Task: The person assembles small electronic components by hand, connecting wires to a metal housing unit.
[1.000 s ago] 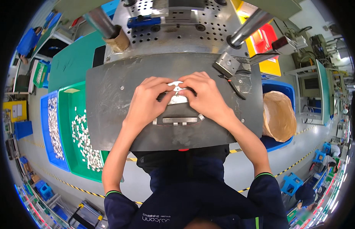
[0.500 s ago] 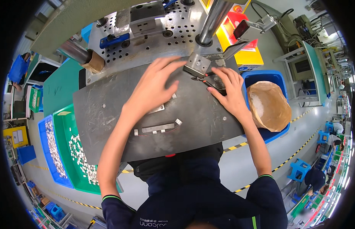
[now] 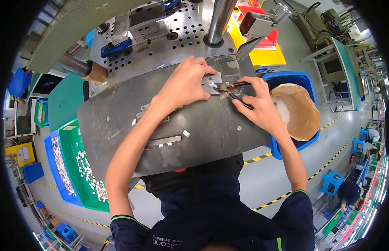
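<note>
My left hand [image 3: 184,83] grips a small metal block [image 3: 212,79] with holes in its top, thumb on the near side and fingers on the far side. In my right hand [image 3: 263,108] are side cutters [image 3: 244,102] with black handles and orange accents. Their handles are spread, and the jaws rest at the block's right part. Left of the block, another metal piece [image 3: 144,108] lies partly hidden under my left forearm. Closer to me on the dark metal plate [image 3: 202,138] lie a grey bar [image 3: 165,141] and small white parts [image 3: 186,133] with a thin reddish wire.
Beyond the plate stands a perforated press bed [image 3: 190,31] with steel columns [image 3: 219,23]. At the right is a blue bin [image 3: 278,144] with a brown paper liner [image 3: 305,108]. Green [image 3: 100,205] and blue trays [image 3: 79,201] of small parts stand at the left.
My right hand has picked up the cutters and brought their jaws to the block. My left hand has moved right and closed on the block, which now lies nearer me and turned.
</note>
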Action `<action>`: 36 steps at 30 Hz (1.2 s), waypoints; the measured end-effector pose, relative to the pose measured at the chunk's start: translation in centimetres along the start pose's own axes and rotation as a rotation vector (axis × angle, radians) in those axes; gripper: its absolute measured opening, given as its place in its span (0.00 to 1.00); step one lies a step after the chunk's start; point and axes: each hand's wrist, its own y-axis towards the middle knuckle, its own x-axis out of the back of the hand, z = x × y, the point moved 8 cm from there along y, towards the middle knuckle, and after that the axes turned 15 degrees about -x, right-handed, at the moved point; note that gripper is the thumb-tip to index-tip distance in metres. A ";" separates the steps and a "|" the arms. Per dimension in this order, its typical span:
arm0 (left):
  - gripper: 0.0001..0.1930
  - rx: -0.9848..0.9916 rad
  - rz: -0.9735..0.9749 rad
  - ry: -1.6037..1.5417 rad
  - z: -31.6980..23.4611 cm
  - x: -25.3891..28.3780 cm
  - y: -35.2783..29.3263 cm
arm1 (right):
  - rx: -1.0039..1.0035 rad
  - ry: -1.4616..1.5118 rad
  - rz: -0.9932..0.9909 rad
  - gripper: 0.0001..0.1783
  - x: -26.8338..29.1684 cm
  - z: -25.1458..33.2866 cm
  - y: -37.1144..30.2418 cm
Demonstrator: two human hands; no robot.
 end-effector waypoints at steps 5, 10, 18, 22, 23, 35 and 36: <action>0.31 -0.003 -0.049 -0.001 -0.9 0.1 -0.4 | 0.082 -0.050 0.032 0.16 -2.2 1.0 0.5; 0.32 -0.012 -0.059 0.025 -1.2 0.1 -0.4 | 0.069 -0.154 0.068 0.16 -3.4 0.7 0.2; 0.33 0.005 -0.024 0.027 -1.4 -0.3 0.0 | -0.602 1.087 -0.342 0.28 3.8 -4.8 -6.6; 0.32 0.142 0.030 0.037 -0.3 0.5 -1.2 | -0.476 0.110 -0.789 0.24 7.0 -15.7 -13.5; 0.32 0.107 0.028 0.019 -1.0 0.9 -1.0 | -0.761 0.087 -0.668 0.24 6.0 -21.4 -15.1; 0.24 0.135 -0.161 0.281 -3.8 1.3 -1.4 | -1.056 1.173 -0.669 0.21 4.4 -21.7 -20.3; 0.24 0.166 -0.155 0.301 -4.6 2.2 -2.0 | -0.999 1.189 -0.614 0.20 4.2 -17.8 -18.4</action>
